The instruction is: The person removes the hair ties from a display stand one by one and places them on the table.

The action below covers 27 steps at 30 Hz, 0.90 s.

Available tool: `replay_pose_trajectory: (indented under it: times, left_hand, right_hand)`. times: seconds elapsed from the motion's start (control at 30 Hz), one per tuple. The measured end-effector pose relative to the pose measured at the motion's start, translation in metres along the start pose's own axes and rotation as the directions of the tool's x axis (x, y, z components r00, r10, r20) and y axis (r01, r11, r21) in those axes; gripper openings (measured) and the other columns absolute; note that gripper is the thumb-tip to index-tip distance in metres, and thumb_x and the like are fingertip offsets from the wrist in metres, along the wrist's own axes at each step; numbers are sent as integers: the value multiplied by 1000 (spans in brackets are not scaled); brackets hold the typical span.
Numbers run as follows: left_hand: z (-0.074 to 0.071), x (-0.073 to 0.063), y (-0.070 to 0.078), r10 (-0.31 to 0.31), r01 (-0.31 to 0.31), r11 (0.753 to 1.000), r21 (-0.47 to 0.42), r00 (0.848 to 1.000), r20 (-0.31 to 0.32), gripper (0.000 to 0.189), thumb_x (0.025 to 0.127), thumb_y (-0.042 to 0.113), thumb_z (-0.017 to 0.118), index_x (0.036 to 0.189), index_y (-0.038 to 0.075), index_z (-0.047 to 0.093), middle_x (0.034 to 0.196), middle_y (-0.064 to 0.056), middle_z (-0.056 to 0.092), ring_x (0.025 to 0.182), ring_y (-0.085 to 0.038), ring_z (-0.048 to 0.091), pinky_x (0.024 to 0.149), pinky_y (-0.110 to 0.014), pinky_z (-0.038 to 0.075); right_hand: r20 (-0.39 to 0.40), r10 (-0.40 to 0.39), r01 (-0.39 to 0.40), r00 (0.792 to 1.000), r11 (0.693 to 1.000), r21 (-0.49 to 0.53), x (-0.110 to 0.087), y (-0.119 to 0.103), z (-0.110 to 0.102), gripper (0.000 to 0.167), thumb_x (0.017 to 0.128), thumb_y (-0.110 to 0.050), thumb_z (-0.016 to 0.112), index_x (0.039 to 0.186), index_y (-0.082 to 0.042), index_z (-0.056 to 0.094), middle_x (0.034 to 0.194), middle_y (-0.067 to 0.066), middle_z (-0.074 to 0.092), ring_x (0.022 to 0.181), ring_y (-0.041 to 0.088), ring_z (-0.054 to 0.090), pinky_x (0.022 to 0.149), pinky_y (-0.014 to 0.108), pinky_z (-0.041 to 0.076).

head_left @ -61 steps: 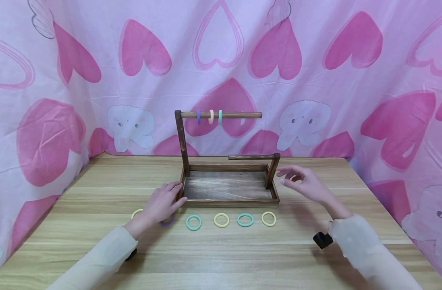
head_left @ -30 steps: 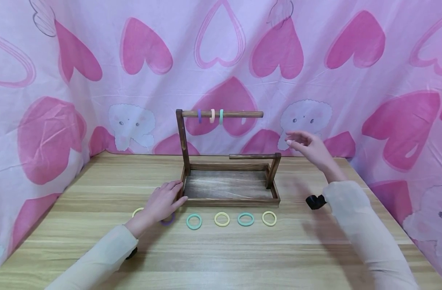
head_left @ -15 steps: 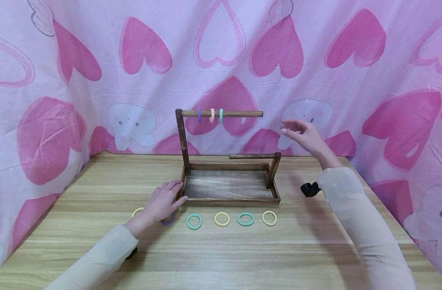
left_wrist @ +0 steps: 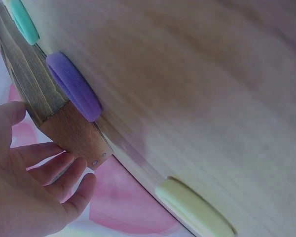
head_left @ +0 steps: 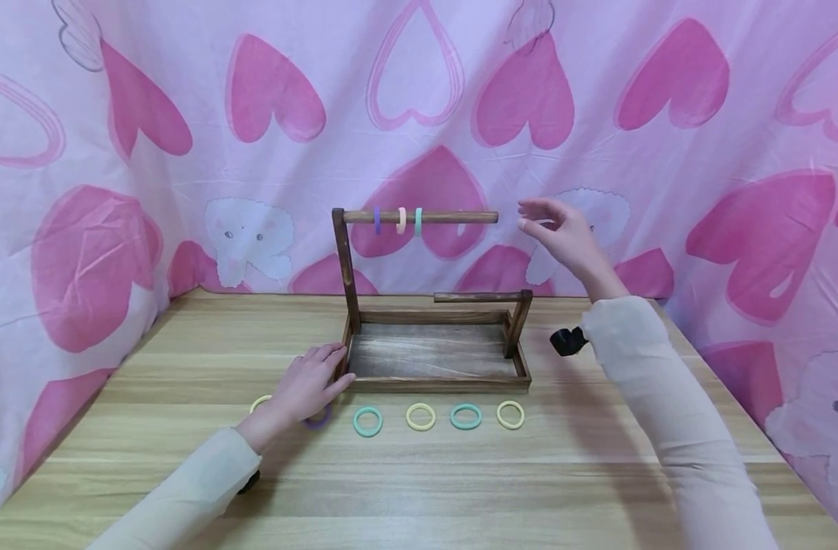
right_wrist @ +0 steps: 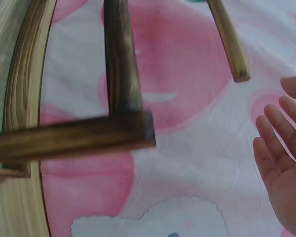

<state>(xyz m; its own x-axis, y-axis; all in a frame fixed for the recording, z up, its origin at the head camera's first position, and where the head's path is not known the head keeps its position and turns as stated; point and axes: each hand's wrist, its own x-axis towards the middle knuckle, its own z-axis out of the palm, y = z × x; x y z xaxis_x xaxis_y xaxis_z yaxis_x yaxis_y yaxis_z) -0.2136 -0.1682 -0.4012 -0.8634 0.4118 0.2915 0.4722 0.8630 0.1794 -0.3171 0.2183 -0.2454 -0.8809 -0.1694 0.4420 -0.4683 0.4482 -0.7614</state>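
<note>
My left hand [head_left: 308, 383] rests at the left front corner of a dark wooden stand [head_left: 439, 384], a tray with two posts and rods. In the left wrist view its relaxed fingers [left_wrist: 52, 170] touch the stand's end, the thumb by the front wall. My right hand [head_left: 563, 233] hovers, holding nothing, just right of the upper rod's [head_left: 467, 218] free end, fingers loosely curved. Purple, pink and mint hair ties [head_left: 419, 222] hang on that rod. The lower rod [head_left: 474, 297] is bare. A purple hair tie [left_wrist: 74, 86] lies partly behind my left hand in the head view.
In front of the stand, mint [head_left: 367, 422] and yellow [head_left: 421, 417] hair ties lie in a row with another mint [head_left: 465, 416] and yellow one [head_left: 510, 415]. One more yellow hair tie [head_left: 259, 402] is partly hidden by my left hand. A pink heart-print cloth [head_left: 274, 88] surrounds the table.
My right hand has risen from beside the stand's right post, then moved left to near the upper rod's tip. My left hand and the hair ties have stayed in place.
</note>
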Motion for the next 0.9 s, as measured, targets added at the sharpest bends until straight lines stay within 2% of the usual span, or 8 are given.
replay_pose_trajectory:
  times: [0.2,0.4,0.63,0.83,0.9]
  left_hand:
    - [0,0,0,5,-5,1000,-2,1000,-5,52,85,34,58,119,-5,52,120,-18,49,110,-35,43,80,-50,39]
    - [-1,0,0,6,-6,1000,-4,1000,-5,52,84,34,58,118,-5,52,120,-18,49,109,-35,44,78,-50,40]
    - [0,0,0,6,-6,1000,0,1000,-6,52,84,34,58,118,-5,52,120,-18,49,109,-34,44,78,-50,40]
    - [2,0,-2,8,-8,1000,6,1000,-18,51,84,33,58,118,-5,53,120,-18,49,109,-34,45,78,-49,40]
    - [2,0,-2,6,-6,1000,4,1000,-16,51,84,33,58,118,-5,53,121,-18,49,109,-34,45,78,-49,40]
  right_hand:
    - [-40,-44,45,998,999,31,5,-14,11,38,83,-17,62,118,-6,55,111,9,57,101,20,52,86,28,39]
    - [-8,-77,77,997,997,25,5,-43,21,43,81,-13,63,121,-1,52,116,14,54,109,23,48,93,33,34]
    - [81,-90,96,993,993,-64,25,-33,35,48,79,-29,66,122,-11,53,118,3,54,112,11,44,94,29,32]
    - [136,-140,154,981,983,-99,34,-35,49,47,79,-26,67,120,-8,54,118,8,54,111,16,46,92,26,34]
    - [153,-137,151,979,985,-84,36,-35,53,47,79,-24,67,120,-8,54,119,8,53,109,17,48,89,27,37]
